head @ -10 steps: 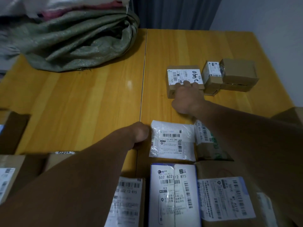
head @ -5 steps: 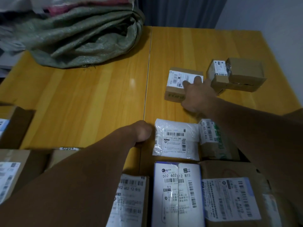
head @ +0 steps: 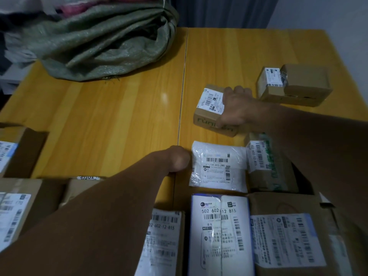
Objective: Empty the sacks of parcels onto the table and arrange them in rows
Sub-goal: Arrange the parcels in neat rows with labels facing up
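yellow wooden table (head: 119, 116), two tops butted at a seam; grey curtain behind. green woven sack (head: 103, 42) slumped far beyond left hand (head: 177, 160), which is fisted, holding nothing, touching white mailer (head: 218, 166). right hand (head: 237, 108) grips small brown box (head: 207, 114): white label up, lettered side facing the person, long axis crosswise, right end nearer.

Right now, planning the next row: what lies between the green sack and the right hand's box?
Only bare tabletop, crossed by the table seam, between green sack and labelled cardboard box; head view.
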